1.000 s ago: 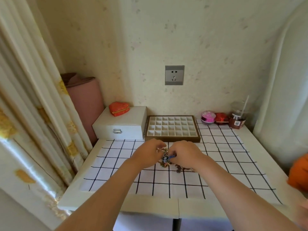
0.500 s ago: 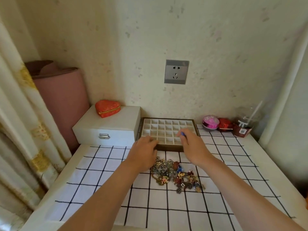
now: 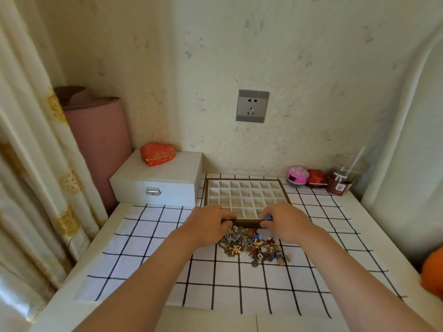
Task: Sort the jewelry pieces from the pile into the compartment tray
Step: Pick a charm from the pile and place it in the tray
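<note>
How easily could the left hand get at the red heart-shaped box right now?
Probably yes, once it lets go: the left hand grips the tray by its front edge, and the heart-shaped box sits uncovered on the white case left of the tray, nothing between.

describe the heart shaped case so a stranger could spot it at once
Find the grey wall socket, then drop down-left to the white latched box by the wall. On its lid lies the red heart-shaped fabric case with a gold seam. Nothing else here is heart-shaped, and nothing else rests on that box.
</note>
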